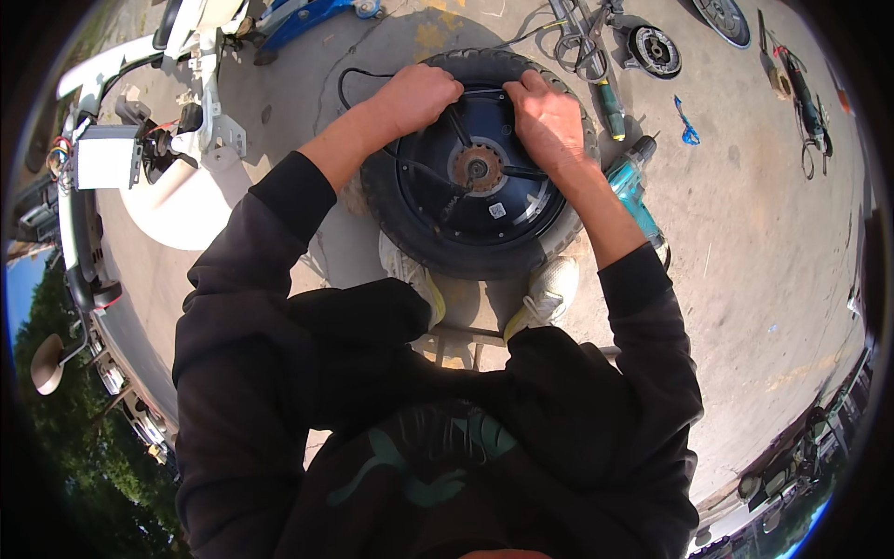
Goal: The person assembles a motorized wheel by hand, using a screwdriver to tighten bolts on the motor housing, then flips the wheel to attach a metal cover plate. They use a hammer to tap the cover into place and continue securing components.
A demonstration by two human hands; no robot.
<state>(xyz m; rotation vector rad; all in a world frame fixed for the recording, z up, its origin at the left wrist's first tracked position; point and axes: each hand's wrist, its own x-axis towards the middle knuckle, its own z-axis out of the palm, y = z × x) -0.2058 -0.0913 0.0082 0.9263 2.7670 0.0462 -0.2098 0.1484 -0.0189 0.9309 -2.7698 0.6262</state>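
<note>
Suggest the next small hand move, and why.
Perhaps have the right hand nudge the thin pale bar slightly while the left hand steadies it: it appears to run between both hands near the far edge of the wheel.

the tyre [470,263] is matt, rough-treaded black rubber; the hub [528,200] inside it, smooth dark metal with a glossy sheen. its toothed ring [461,166] looks rusty and coarse. the drill [631,194] is teal plastic, the sweatshirt [559,401] soft matt cloth, the ground [736,252] gritty concrete. the glare-bleached white panel [182,207] is perhaps smooth plastic.
</note>
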